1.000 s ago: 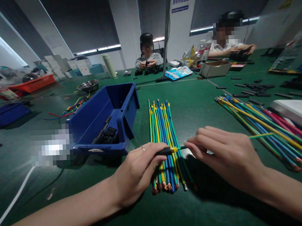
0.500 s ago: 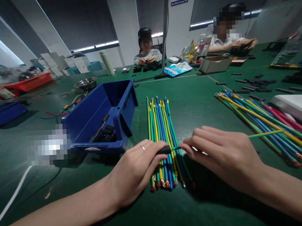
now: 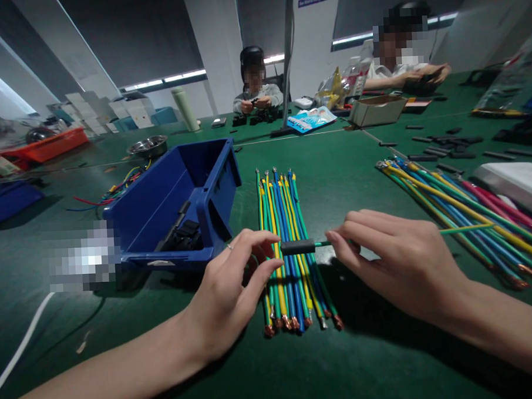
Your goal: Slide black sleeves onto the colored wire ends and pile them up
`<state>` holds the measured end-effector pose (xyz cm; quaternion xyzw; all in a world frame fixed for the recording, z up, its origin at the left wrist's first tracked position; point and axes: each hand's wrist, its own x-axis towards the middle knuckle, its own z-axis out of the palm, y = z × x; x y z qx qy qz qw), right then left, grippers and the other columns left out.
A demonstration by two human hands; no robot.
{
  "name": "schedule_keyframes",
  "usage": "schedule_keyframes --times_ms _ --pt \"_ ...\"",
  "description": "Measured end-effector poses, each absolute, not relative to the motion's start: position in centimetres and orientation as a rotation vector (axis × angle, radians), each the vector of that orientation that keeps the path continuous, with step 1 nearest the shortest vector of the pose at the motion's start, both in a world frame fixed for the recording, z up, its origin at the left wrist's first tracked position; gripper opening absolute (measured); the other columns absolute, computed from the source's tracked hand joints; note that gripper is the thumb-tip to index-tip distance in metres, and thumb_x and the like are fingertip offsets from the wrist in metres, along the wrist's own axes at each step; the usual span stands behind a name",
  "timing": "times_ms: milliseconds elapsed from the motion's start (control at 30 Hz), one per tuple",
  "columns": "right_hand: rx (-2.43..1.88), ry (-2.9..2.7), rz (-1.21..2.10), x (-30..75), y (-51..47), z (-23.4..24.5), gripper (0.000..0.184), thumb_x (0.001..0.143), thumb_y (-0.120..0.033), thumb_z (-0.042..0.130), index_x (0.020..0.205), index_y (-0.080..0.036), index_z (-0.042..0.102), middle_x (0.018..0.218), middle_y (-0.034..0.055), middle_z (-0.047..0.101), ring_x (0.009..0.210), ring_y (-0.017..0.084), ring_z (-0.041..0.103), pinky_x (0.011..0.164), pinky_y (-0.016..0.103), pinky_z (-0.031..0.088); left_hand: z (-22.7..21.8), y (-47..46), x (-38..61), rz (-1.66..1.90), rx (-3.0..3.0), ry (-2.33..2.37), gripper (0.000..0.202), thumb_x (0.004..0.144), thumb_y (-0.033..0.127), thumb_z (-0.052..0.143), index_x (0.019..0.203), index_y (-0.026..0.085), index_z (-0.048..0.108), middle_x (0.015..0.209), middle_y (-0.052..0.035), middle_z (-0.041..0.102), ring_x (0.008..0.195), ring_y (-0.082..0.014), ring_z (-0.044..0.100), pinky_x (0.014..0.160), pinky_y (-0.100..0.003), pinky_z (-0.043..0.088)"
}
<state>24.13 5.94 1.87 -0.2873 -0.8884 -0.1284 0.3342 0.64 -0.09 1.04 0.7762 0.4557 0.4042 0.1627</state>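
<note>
Head: short black tube [image 3: 298, 247] (matte)

The left grip [image 3: 237, 295], a bare human hand, wore a thin, silver-toned ring [image 3: 230, 246] near the base of one finger. The right grip [image 3: 387, 250] was a bare hand too, with slender fingers. Both forearms [image 3: 123, 358] were uncovered, tapering smoothly toward slim wrists.

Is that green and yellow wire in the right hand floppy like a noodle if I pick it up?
Probably more springy than floppy: the wire sticks out nearly straight past the right hand. It's slim, so it could bend if pushed. The end with the black tube may feel heavier, since the tube is thicker.
</note>
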Motion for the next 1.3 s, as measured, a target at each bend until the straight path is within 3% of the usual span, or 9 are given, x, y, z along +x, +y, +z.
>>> schedule_keyframes --times_ms 200,667,900,1300 --pt "-0.719 -2.333 -0.315 23.9 5.8 1.8 0.031 0.095 -0.020 0.050 0.064 -0.018 0.054 0.059 -0.0010 0.051 0.053 0.011 0.043 0.052 0.028 0.032 1.3 -0.1 0.7 1.182 2.270 1.263 0.015 0.094 0.009 0.058 0.107 0.015 0.058 0.092 -0.0007 0.062 0.079 -0.0101 0.061 0.072 -0.020 0.048" --pt "-0.717 -2.321 -0.243 23.8 5.7 1.8 0.031 0.095 -0.020 0.051 0.064 -0.018 0.054 0.060 -0.0003 0.053 0.055 0.011 0.044 0.052 0.028 0.033 1.2 -0.1 0.7 1.121 2.170 1.284 0.018 0.096 0.015 0.057 0.114 0.019 0.056 0.096 -0.0004 0.063 0.081 -0.0113 0.061 0.074 -0.022 0.049" --pt "-0.673 -2.314 -0.113 23.9 5.9 1.9 0.011 0.093 -0.017 0.056 0.086 -0.015 0.064 0.075 0.0035 0.062 0.067 0.014 0.050 0.060 0.028 0.038 1.6 0.2 0.7 0.998 2.080 1.302 0.014 0.101 0.016 0.046 0.097 0.017 0.060 0.088 0.0007 0.062 0.079 -0.0110 0.060 0.072 -0.022 0.044" --pt "-0.657 -2.380 -0.055 23.6 6.1 1.6 0.017 0.095 -0.021 0.053 0.083 -0.017 0.064 0.072 0.0020 0.060 0.066 0.013 0.050 0.057 0.026 0.037 2.1 0.4 0.8 0.759 1.741 1.299 0.027 0.099 0.034 0.041 0.080 0.019 0.052 0.072 0.0034 0.048 0.069 -0.0138 0.046 0.063 -0.025 0.035"
